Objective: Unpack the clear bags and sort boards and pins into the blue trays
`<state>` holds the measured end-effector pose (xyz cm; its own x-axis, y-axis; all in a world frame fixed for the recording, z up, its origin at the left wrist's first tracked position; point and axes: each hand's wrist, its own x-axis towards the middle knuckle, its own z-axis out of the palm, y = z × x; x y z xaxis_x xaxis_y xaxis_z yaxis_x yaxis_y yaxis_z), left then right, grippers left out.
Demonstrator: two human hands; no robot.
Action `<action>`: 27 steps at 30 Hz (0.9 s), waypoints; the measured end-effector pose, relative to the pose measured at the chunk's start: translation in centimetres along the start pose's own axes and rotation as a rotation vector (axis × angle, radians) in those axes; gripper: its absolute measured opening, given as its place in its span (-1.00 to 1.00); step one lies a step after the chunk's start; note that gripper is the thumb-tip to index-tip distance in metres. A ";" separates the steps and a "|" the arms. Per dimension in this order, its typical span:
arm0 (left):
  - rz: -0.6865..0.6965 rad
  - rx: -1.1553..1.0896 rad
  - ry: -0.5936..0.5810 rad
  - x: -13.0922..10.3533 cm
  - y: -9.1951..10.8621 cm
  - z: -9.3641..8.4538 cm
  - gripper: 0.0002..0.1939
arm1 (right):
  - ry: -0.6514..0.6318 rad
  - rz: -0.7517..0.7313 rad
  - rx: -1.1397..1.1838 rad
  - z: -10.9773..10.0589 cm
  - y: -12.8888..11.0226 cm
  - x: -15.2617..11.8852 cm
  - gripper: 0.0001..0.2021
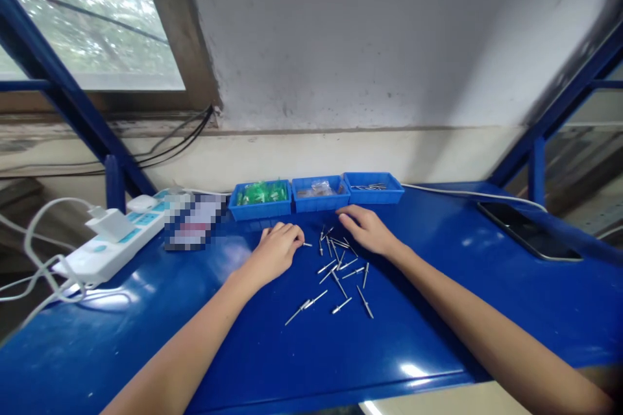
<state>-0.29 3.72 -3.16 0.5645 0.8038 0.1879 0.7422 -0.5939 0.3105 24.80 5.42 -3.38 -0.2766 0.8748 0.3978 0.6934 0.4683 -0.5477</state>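
Many silver blind rivets (335, 275) lie scattered on the blue tabletop (409, 318) between my hands. My left hand (280, 246) is closed at the left of the pile, its fingers pinching a blind rivet (307, 244) whose thin end sticks out to the right. On the far right side of the pile, my right hand (365, 228) hovers or rests low with its fingers stretched out to the left and nothing visible in them. Just beyond it stands a blue bin (374, 197) with several thin metal pieces inside.
Beside that bin stand a middle blue bin (321, 205) of clear plastic bags and a left blue bin (263, 211) of green packets. A white power strip (104, 259) with cables and a blurred-out item (195, 224) lie left. A black phone (528, 230) lies right.
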 end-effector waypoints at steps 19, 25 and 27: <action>0.017 -0.285 0.150 0.2 0.9 0.6 -0.81 | 0.030 -0.329 -0.055 3.2 -4.8 -2.0 -0.88; -0.035 -0.336 0.205 0.1 1.4 0.2 -0.86 | 0.135 -0.309 -0.144 2.5 -4.8 -2.0 -0.77; -0.029 -0.303 0.232 0.1 1.3 0.2 -0.85 | 0.135 -0.316 -0.174 2.3 -4.8 -2.0 -0.76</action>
<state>0.82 3.04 -2.97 0.4224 0.8273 0.3703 0.5967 -0.5614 0.5734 20.48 1.68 -3.30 -0.4124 0.6610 0.6269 0.6938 0.6739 -0.2541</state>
